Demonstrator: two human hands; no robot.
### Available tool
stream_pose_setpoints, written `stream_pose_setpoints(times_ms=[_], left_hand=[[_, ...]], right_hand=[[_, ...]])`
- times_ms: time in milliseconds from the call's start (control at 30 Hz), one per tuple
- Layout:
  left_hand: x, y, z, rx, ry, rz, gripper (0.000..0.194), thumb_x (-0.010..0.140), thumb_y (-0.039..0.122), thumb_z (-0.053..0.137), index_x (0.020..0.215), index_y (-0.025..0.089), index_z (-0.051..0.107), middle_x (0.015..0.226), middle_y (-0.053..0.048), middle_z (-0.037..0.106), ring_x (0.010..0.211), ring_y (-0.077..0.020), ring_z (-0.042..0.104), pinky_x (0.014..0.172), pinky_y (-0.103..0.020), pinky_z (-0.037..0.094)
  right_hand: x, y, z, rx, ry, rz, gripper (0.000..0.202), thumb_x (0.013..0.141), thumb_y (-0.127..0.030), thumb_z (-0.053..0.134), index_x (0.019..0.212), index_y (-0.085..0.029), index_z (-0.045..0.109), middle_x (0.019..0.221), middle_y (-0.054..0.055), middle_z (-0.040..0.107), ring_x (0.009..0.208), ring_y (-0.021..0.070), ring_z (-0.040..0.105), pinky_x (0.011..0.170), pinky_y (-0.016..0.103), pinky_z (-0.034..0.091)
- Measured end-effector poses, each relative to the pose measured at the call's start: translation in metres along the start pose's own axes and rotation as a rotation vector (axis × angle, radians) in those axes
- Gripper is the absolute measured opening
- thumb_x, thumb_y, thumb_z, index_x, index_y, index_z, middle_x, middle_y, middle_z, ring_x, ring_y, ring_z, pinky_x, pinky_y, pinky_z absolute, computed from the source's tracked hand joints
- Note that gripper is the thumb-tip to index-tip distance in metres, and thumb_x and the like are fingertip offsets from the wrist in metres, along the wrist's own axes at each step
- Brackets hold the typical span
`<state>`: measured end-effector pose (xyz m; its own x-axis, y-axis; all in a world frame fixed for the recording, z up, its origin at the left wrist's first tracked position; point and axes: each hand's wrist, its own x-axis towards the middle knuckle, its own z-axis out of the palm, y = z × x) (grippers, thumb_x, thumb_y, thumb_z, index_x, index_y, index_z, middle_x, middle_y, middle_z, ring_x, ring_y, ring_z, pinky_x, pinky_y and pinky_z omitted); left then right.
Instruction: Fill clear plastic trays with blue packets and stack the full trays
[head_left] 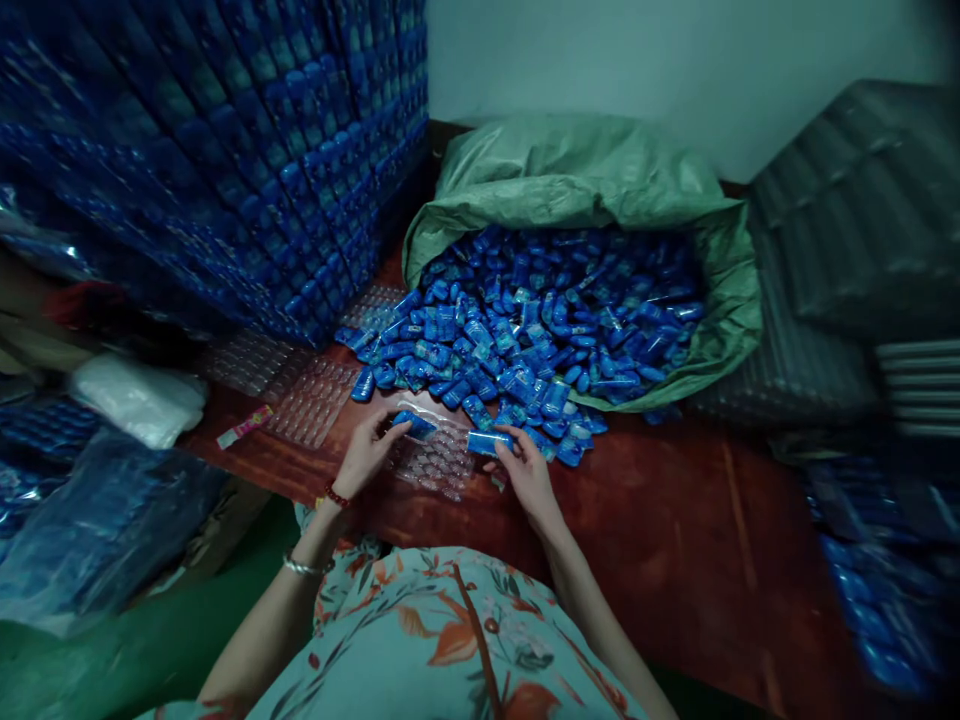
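Over the near edge of the table, my left hand [366, 455] pinches a small blue packet [415, 424] between thumb and fingers. Another blue packet [487, 441] is gripped by my right hand [525, 470], lying nearly level. Between and below both hands sits a clear plastic tray [431, 462] with rows of small hollows. Just beyond them, a large heap of blue packets [517, 340] spills out of a green woven sack [720, 300] onto the table. The print on the packets is too small to read.
Tall stacks of blue packs [285, 150] rise at the left. More clear trays [319, 395] lie beside a colourful strip [245, 427] and a white plastic bag [139, 395]. Grey stacked trays [862, 220] stand at the right. The reddish table [660, 540] runs beneath.
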<state>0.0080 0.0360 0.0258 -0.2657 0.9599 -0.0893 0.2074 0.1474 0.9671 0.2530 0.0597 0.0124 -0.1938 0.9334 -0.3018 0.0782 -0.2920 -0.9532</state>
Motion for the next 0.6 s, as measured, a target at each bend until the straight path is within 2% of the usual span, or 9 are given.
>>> stream_pose_setpoints(times_ms=[67, 133, 233, 300, 367, 467, 533, 600], left_hand=[[0.012, -0.001, 0.001, 0.080, 0.009, 0.073, 0.030, 0.072, 0.040, 0.064, 0.091, 0.016, 0.065, 0.088, -0.005, 0.066, 0.082, -0.0192, 0.060, 0.077, -0.029, 0.047], [0.021, 0.000, 0.003, 0.163, -0.006, 0.156, 0.028, 0.073, 0.038, 0.063, 0.092, 0.017, 0.065, 0.092, -0.006, 0.067, 0.084, -0.0200, 0.060, 0.080, -0.030, 0.046], [0.031, 0.001, 0.006, 0.247, -0.091, 0.262, 0.026, 0.077, 0.036, 0.061, 0.096, 0.018, 0.065, 0.095, -0.007, 0.066, 0.086, -0.0201, 0.060, 0.081, -0.031, 0.046], [0.034, -0.001, 0.007, 0.256, -0.146, 0.289, 0.025, 0.078, 0.035, 0.059, 0.096, 0.018, 0.065, 0.095, -0.007, 0.066, 0.088, -0.0204, 0.060, 0.082, -0.031, 0.046], [0.035, -0.004, 0.006, 0.262, -0.154, 0.268, 0.026, 0.079, 0.035, 0.058, 0.097, 0.018, 0.064, 0.094, -0.006, 0.066, 0.087, -0.0208, 0.061, 0.082, -0.031, 0.046], [0.029, -0.010, 0.002, 0.299, -0.130, 0.197, 0.035, 0.080, 0.036, 0.056, 0.110, 0.018, 0.060, 0.097, -0.006, 0.066, 0.089, -0.0213, 0.061, 0.083, -0.032, 0.046], [0.022, -0.014, -0.001, 0.310, -0.119, 0.189, 0.037, 0.082, 0.036, 0.053, 0.114, 0.019, 0.058, 0.105, -0.007, 0.064, 0.096, -0.0219, 0.059, 0.088, -0.033, 0.044], [0.014, -0.019, -0.003, 0.306, -0.114, 0.190, 0.035, 0.084, 0.037, 0.051, 0.112, 0.018, 0.059, 0.110, -0.008, 0.062, 0.101, -0.0219, 0.057, 0.090, -0.033, 0.043]], right_hand=[[-0.006, 0.005, 0.000, -0.074, 0.037, -0.034, 0.039, 0.080, -0.046, 0.053, 0.112, -0.022, 0.047, 0.086, 0.002, 0.063, 0.062, 0.0160, 0.065, 0.053, 0.026, 0.051], [-0.010, 0.007, 0.005, -0.198, 0.032, -0.119, 0.034, 0.084, -0.041, 0.050, 0.112, -0.022, 0.048, 0.095, 0.005, 0.064, 0.071, 0.0172, 0.066, 0.063, 0.029, 0.053], [-0.014, 0.007, 0.016, -0.444, -0.097, -0.311, 0.026, 0.087, -0.030, 0.046, 0.112, -0.024, 0.053, 0.112, 0.006, 0.062, 0.100, 0.0200, 0.061, 0.087, 0.036, 0.047], [-0.014, 0.006, 0.020, -0.560, -0.183, -0.392, 0.027, 0.087, -0.023, 0.043, 0.112, -0.024, 0.055, 0.116, 0.006, 0.061, 0.110, 0.0201, 0.056, 0.094, 0.037, 0.043], [-0.013, 0.005, 0.020, -0.614, -0.242, -0.413, 0.029, 0.088, -0.021, 0.041, 0.113, -0.023, 0.055, 0.115, 0.006, 0.062, 0.110, 0.0197, 0.055, 0.094, 0.037, 0.043], [-0.009, 0.000, 0.012, -0.623, -0.335, -0.411, 0.029, 0.089, -0.023, 0.041, 0.114, -0.023, 0.056, 0.115, 0.006, 0.061, 0.108, 0.0192, 0.055, 0.095, 0.036, 0.042], [-0.006, -0.004, 0.006, -0.604, -0.309, -0.372, 0.029, 0.088, -0.028, 0.044, 0.114, -0.023, 0.056, 0.108, 0.005, 0.064, 0.098, 0.0190, 0.059, 0.089, 0.034, 0.044], [-0.001, -0.007, 0.002, -0.570, -0.217, -0.315, 0.032, 0.087, -0.035, 0.047, 0.115, -0.022, 0.056, 0.095, 0.003, 0.066, 0.079, 0.0170, 0.060, 0.077, 0.030, 0.047]])
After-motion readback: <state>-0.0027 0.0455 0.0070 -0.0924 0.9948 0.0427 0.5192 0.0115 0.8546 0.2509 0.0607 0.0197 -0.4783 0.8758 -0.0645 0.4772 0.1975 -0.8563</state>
